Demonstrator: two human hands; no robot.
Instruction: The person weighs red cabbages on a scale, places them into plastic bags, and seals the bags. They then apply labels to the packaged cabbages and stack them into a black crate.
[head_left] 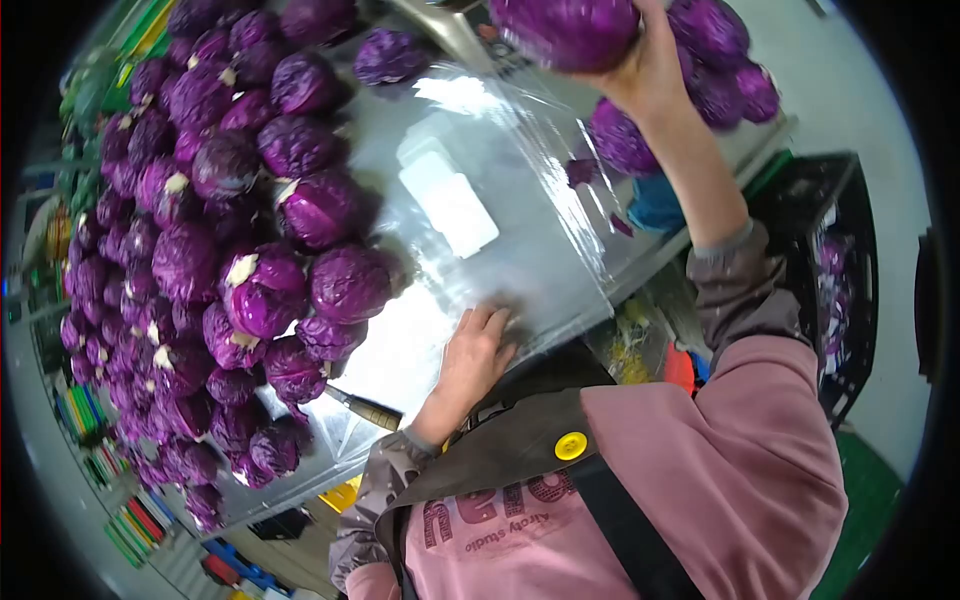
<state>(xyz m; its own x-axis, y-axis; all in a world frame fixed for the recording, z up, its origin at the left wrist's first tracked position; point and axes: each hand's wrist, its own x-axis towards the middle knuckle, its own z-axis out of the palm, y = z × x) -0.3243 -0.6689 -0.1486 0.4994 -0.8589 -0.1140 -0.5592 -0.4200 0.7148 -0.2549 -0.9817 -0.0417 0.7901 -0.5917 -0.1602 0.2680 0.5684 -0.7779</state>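
In the head view my right hand (pixel 652 62) is raised at the top, its fingers closed round a large, shiny red cabbage (pixel 565 28). My left hand (pixel 475 355) rests on the shiny table top (pixel 540 300) near its front edge, fingers apart with nothing in them. Close to the left wrist lies a knife (pixel 368 408) with a wooden handle; its far end is hidden by the cabbages. A big pile of red cabbages (pixel 185 262) covers the left side of the table. Below the raised hand, more red cabbages (pixel 622 138) stand in a group on the right.
Loose purple leaf pieces (pixel 622 226) and a blue item (pixel 656 205) lie by the right-hand cabbages. A black crate (pixel 850 290) holding purple pieces stands right of the table. A single red cabbage (pixel 390 56) sits at the back. Green produce (pixel 92 85) shows behind the pile.
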